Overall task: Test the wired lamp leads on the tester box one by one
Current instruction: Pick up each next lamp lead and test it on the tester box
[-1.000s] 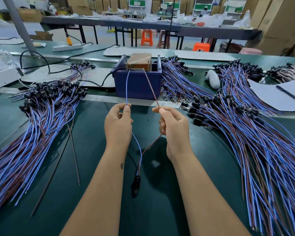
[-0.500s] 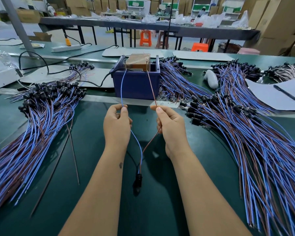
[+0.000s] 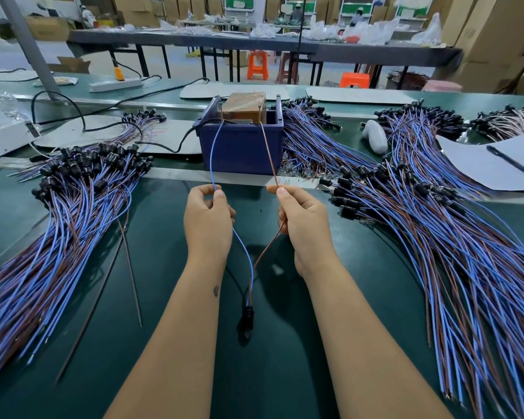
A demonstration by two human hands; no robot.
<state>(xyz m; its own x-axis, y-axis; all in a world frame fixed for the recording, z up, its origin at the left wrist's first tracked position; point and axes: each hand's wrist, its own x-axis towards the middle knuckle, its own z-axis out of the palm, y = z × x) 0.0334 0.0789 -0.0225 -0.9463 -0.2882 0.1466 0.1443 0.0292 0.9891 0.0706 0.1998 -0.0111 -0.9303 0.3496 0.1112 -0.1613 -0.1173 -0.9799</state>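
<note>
Nothing here can be read from where I stand; the brown box [image 3: 244,107] sitting in the blue bin [image 3: 242,149] has a pale strip along its front edge, too blurred to make out; the green and white panels [image 3: 294,6] far across the hall carry no letters I can tell; the sheet of paper [image 3: 478,164] under the pen [image 3: 508,159] looks blank.

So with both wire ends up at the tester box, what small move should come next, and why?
Probably hold briefly, then draw both wires back. The left hand pinches the thin blue wire, the right hand the thin brown wire; both tips reach the brown tester block, and the small black lamp holder dangles below.
</note>
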